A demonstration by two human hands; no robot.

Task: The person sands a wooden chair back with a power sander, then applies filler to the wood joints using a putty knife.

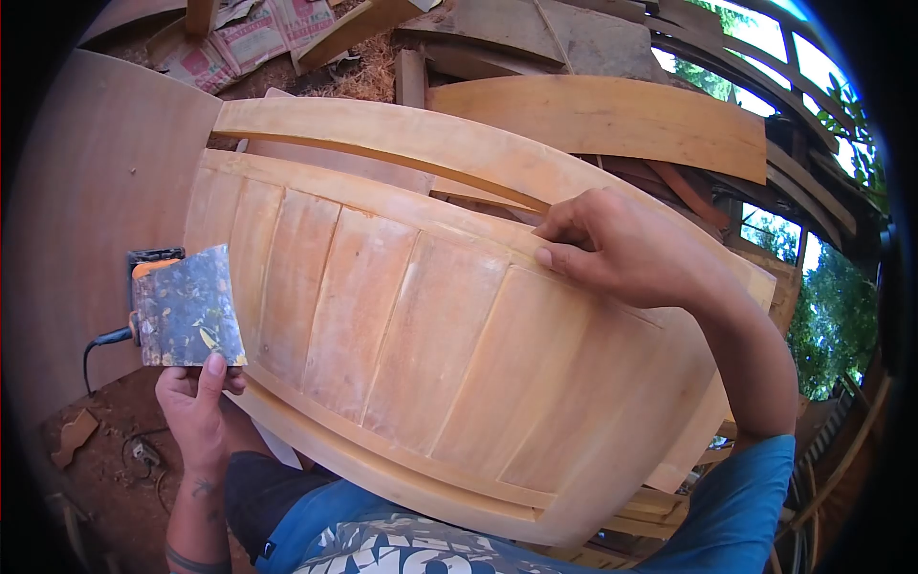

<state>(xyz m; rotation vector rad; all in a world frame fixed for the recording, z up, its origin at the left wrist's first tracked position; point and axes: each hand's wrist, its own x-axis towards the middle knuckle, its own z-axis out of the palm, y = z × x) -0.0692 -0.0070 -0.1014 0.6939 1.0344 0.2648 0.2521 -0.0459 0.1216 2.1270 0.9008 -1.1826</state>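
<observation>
My left hand (203, 392) grips a flat, dark grey plate (186, 311) by its lower edge, thumb on top. The plate is speckled and stained, with a yellowish smear near its lower right. My right hand (612, 249) is closed, thumb and fingers pinched together at the upper rail of a wooden panel piece (430, 344). Whatever its fingers may hold is too small or hidden to name. The panel piece has several upright inset panels, pale whitish patches and a curved top rail (382, 124) with a slot under it.
A plain wooden board (105, 210) adjoins on the left. An orange-and-black power tool (153, 260) with a cord lies on it, partly behind the plate. Planks (612, 115), stacked timber and torn printed paper (258, 38) lie beyond. Reddish ground (105, 459) shows at lower left.
</observation>
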